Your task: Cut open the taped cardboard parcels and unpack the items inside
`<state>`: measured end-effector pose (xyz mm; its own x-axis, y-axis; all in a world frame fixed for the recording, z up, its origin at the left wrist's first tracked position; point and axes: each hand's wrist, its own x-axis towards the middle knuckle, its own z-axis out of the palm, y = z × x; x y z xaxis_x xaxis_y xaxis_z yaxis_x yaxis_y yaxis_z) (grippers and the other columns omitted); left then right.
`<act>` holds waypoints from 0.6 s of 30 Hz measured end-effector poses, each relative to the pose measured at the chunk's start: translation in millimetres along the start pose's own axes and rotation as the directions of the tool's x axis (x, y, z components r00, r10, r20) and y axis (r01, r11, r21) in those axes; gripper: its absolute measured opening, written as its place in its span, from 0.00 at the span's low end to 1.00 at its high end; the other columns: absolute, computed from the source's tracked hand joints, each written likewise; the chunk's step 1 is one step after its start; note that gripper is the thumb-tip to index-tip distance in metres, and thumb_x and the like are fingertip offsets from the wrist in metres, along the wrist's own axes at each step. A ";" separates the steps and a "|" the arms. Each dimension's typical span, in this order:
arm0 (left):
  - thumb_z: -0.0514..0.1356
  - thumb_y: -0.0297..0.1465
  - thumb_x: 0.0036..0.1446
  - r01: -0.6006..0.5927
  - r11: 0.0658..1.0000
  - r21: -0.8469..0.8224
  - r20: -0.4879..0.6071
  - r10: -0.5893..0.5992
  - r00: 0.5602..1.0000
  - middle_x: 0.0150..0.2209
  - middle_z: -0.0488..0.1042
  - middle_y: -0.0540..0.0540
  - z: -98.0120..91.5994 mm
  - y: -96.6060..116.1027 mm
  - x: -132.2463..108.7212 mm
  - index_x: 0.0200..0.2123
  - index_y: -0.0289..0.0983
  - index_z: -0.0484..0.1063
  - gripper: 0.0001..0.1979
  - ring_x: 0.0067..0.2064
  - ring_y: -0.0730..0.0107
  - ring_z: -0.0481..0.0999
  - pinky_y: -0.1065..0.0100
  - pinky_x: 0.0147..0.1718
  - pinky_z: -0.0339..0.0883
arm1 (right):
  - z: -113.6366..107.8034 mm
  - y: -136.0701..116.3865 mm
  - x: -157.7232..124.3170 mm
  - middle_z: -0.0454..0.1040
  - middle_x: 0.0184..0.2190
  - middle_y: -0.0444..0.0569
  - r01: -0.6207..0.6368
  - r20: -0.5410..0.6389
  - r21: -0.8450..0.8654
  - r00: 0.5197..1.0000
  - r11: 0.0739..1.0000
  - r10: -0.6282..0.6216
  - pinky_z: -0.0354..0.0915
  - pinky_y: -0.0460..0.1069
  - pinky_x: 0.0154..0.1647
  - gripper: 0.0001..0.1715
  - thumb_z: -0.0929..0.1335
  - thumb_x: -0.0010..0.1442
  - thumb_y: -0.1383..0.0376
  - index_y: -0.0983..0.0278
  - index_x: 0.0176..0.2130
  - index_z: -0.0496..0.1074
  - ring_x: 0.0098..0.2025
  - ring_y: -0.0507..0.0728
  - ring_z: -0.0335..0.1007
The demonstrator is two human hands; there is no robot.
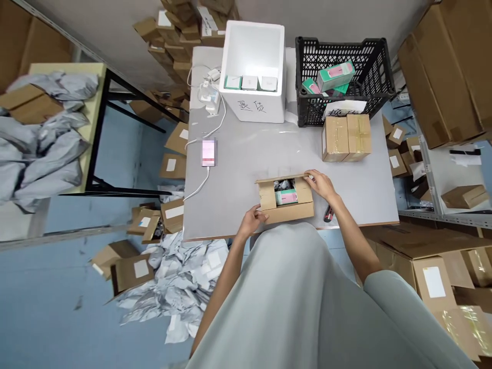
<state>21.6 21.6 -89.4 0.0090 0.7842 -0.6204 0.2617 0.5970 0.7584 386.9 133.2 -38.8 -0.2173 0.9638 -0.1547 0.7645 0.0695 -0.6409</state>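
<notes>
A small open cardboard box sits at the near edge of the grey table, with a green-and-pink product carton and some grey wrapping inside. My left hand grips the box's near left corner, fingers curled on the cardboard. My right hand rests on the far right flap, fingers bent over its edge. The flaps stand partly up.
Two taped cardboard boxes stand at the right. Behind them is a black crate with green cartons and a white foam box. A phone on a cable lies left; a dark tool lies by the edge. Boxes and mailers litter the floor.
</notes>
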 end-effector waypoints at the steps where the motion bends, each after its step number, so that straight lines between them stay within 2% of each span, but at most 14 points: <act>1: 0.80 0.45 0.45 -0.019 1.000 0.020 -0.023 0.019 1.000 0.31 0.77 0.54 3.9 -2.3 2.4 0.62 0.32 0.76 0.43 0.36 0.64 0.81 0.60 0.47 0.78 | 0.9 -0.3 9.1 0.86 0.60 0.55 -0.044 -0.007 -0.006 0.999 0.999 0.044 0.75 0.56 0.60 0.20 0.65 0.80 0.53 0.59 0.58 0.82 0.51 0.64 0.85; 3: 0.77 0.42 0.48 -0.040 0.997 0.062 -0.063 0.044 0.997 0.32 0.78 0.53 10.1 -4.3 6.6 0.62 0.33 0.76 0.39 0.37 0.63 0.82 0.61 0.48 0.77 | 6.4 -0.7 28.1 0.88 0.54 0.56 -0.169 -0.038 0.004 0.985 0.986 0.169 0.75 0.56 0.58 0.18 0.67 0.79 0.54 0.60 0.54 0.82 0.51 0.65 0.85; 6: 0.73 0.39 0.54 -0.095 0.984 0.151 -0.133 0.115 0.984 0.37 0.82 0.48 15.2 -1.0 10.7 0.63 0.34 0.77 0.34 0.41 0.60 0.84 0.60 0.50 0.77 | 18.1 -1.0 54.0 0.88 0.52 0.57 -0.361 -0.063 0.082 0.928 0.929 0.367 0.74 0.55 0.57 0.17 0.69 0.75 0.57 0.63 0.55 0.80 0.54 0.64 0.84; 9: 0.71 0.36 0.60 -0.132 0.962 0.237 -0.144 0.170 0.975 0.41 0.84 0.44 16.3 6.2 10.0 0.65 0.34 0.77 0.31 0.45 0.56 0.87 0.59 0.51 0.78 | 23.0 -2.2 69.1 0.87 0.51 0.57 -0.462 -0.020 0.140 0.883 0.876 0.469 0.76 0.53 0.56 0.19 0.69 0.74 0.59 0.66 0.58 0.78 0.52 0.62 0.84; 12: 0.67 0.35 0.66 -0.131 0.933 0.336 -0.106 0.175 0.979 0.45 0.86 0.40 14.8 11.2 1.8 0.67 0.35 0.76 0.27 0.48 0.52 0.88 0.58 0.54 0.78 | 17.5 -7.3 67.3 0.85 0.55 0.58 -0.460 -0.019 0.132 0.885 0.878 0.466 0.76 0.56 0.59 0.22 0.71 0.73 0.60 0.66 0.61 0.78 0.54 0.63 0.83; 14: 0.66 0.36 0.68 -0.102 0.887 0.450 -0.085 0.157 0.984 0.51 0.86 0.36 14.2 13.3 -6.0 0.68 0.36 0.76 0.27 0.52 0.48 0.87 0.54 0.57 0.77 | 14.1 -14.7 55.2 0.80 0.63 0.63 -0.412 -0.093 0.072 0.904 0.908 0.418 0.75 0.59 0.63 0.24 0.70 0.73 0.60 0.65 0.64 0.77 0.59 0.66 0.81; 16: 0.69 0.40 0.67 -0.086 0.826 0.557 -0.106 0.173 0.979 0.60 0.82 0.29 16.6 17.0 -12.3 0.72 0.34 0.71 0.34 0.61 0.39 0.84 0.48 0.63 0.76 | 16.7 -25.6 35.4 0.72 0.72 0.68 -0.318 -0.203 -0.019 0.929 0.948 0.308 0.72 0.63 0.68 0.28 0.68 0.75 0.60 0.66 0.69 0.74 0.67 0.69 0.76; 18: 0.72 0.43 0.65 -0.134 0.782 0.609 -0.144 0.275 0.951 0.69 0.74 0.23 24.3 24.9 -14.2 0.77 0.31 0.63 0.45 0.71 0.34 0.76 0.44 0.69 0.71 | 26.7 -38.9 11.3 0.64 0.77 0.71 -0.223 -0.285 -0.098 0.940 0.970 0.187 0.68 0.65 0.73 0.33 0.65 0.77 0.61 0.69 0.74 0.68 0.73 0.71 0.68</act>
<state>51.4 21.2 -66.6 -0.0584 0.9341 -0.3522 0.7909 0.2586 0.5546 338.5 134.5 -35.6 0.1120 0.9924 -0.0513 0.8497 -0.1224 -0.5129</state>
